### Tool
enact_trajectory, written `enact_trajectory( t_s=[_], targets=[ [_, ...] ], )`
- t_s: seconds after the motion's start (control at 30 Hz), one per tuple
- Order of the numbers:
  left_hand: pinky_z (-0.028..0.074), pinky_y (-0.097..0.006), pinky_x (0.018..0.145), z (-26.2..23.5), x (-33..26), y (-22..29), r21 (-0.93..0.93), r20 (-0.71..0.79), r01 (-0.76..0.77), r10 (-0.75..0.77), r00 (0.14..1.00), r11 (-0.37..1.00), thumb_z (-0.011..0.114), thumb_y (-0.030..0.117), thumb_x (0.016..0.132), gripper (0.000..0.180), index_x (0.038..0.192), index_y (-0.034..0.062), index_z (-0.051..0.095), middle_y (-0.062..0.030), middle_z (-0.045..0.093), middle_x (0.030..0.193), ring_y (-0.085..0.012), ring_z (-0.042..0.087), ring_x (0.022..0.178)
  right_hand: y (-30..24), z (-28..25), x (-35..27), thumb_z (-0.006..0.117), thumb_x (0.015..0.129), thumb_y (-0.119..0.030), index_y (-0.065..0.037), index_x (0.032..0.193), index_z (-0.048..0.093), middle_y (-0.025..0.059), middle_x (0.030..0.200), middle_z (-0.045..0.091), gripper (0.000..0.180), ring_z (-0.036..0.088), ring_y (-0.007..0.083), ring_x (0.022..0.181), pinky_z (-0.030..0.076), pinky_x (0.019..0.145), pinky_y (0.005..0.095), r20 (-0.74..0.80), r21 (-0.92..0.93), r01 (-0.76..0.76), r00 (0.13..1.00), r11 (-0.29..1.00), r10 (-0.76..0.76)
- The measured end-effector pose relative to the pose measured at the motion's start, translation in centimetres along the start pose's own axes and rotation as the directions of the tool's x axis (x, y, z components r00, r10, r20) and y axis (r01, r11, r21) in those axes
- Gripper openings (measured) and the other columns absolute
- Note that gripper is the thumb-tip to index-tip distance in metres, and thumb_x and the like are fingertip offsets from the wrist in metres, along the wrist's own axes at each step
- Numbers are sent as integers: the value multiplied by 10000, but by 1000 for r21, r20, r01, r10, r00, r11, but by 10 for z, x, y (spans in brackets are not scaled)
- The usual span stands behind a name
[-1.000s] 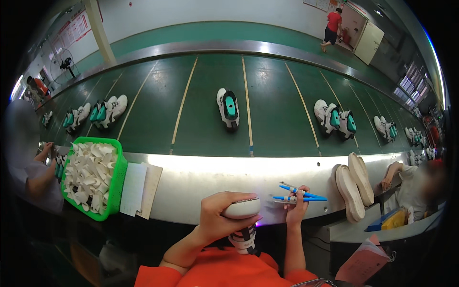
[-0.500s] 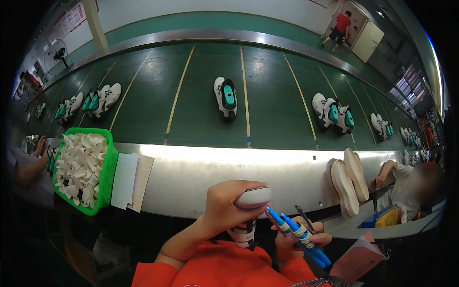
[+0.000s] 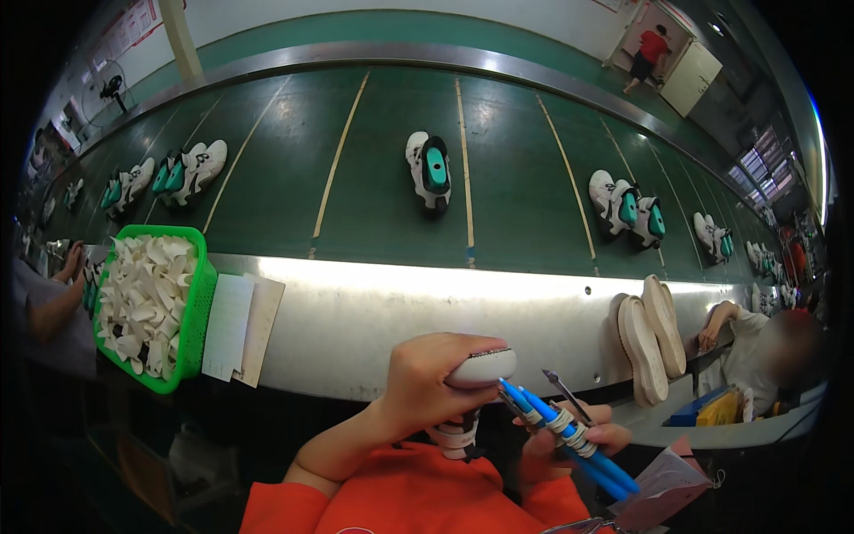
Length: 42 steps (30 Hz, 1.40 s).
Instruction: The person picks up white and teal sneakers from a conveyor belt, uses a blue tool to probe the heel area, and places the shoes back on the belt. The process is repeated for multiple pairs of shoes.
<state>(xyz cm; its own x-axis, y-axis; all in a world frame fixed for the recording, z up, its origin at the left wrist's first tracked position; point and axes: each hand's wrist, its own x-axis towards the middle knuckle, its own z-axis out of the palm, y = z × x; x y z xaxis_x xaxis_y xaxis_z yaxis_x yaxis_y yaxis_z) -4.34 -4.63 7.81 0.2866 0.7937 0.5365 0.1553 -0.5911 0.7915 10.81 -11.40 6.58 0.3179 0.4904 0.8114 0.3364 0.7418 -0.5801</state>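
Observation:
My left hand (image 3: 433,378) is closed around a white shoe (image 3: 487,368), its rounded toe sticking out past the fingers; much of the shoe is hidden by the hand, and straps show below it. Just right of the toe, my right hand (image 3: 605,429) holds a bundle of blue pens (image 3: 566,431) bound together with pale bands. A separate dark pen (image 3: 567,397) is held in the same hand, its tip pointing up and left. The tips of the blue pens lie close to the shoe's toe; whether they touch it I cannot tell.
A metal ledge (image 3: 427,311) borders a green conveyor belt (image 3: 391,205) carrying white shoes with green inserts. On the left stand a green basket (image 3: 206,303) of white scraps and some papers (image 3: 233,325). Two cream soles (image 3: 642,356) lie at right, near a seated co-worker (image 3: 743,347).
My right hand has shifted slightly right with the pens, and the dark pen now points more plainly up-left. The shoe in my left hand moved a little right. Shoes on the belt moved slightly right.

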Motion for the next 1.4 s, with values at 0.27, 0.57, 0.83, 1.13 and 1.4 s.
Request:
enact_trajectory(
  t_s=[0.27, 0.57, 0.83, 1.13, 1.4],
  targets=[
    [503, -304, 621, 7, -5, 4, 98, -11, -128, 130, 991, 987, 761, 133, 596, 373, 944, 69, 641, -82, 658, 867, -247, 636, 723, -5, -21, 22, 748, 673, -100, -53, 977, 297, 100, 733, 495, 546, 585, 160, 568, 550, 457, 271, 125, 175, -110, 988, 978, 89],
    [504, -289, 718, -5, 13, -19, 15, -83, 152, -150, 985, 988, 818, 132, 564, 437, 933, 22, 611, -76, 638, 907, -222, 631, 807, -12, -36, -3, 672, 751, -220, -95, 985, 284, 78, 795, 405, 470, 511, 128, 537, 518, 414, 242, -167, 34, -423, 891, 905, 423],
    [341, -411, 976, -36, 13, -190, 322, -238, 504, -447, 863, 801, 802, 470, 547, 581, 820, -18, 643, -202, 334, 1300, -352, 368, 1188, 27, -52, -42, 591, 763, -190, -78, 993, 324, 54, 825, 399, 370, 462, 81, 513, 398, 313, 194, -66, 181, -509, 848, 842, 526],
    [161, -522, 1047, -33, -66, -114, 26, -395, 126, -105, 913, 992, 533, 773, 629, 1159, 1386, -9, 137, -154, 26, 1442, -324, 133, 1329, 46, -54, -36, 561, 793, -252, -89, 979, 348, 32, 789, 409, 326, 450, 68, 518, 368, 316, 191, -94, 129, -590, 793, 797, 602],
    [194, -479, 1079, -8, -121, -104, 566, 482, -746, 594, 644, 351, 585, 192, 810, 632, 1294, 478, 298, -42, 349, 1321, -200, 355, 1229, 54, -50, -29, 532, 820, -304, -83, 965, 355, 32, 772, 404, 317, 458, 70, 513, 357, 300, 197, 2, 203, -607, 785, 768, 620]
  ],
)
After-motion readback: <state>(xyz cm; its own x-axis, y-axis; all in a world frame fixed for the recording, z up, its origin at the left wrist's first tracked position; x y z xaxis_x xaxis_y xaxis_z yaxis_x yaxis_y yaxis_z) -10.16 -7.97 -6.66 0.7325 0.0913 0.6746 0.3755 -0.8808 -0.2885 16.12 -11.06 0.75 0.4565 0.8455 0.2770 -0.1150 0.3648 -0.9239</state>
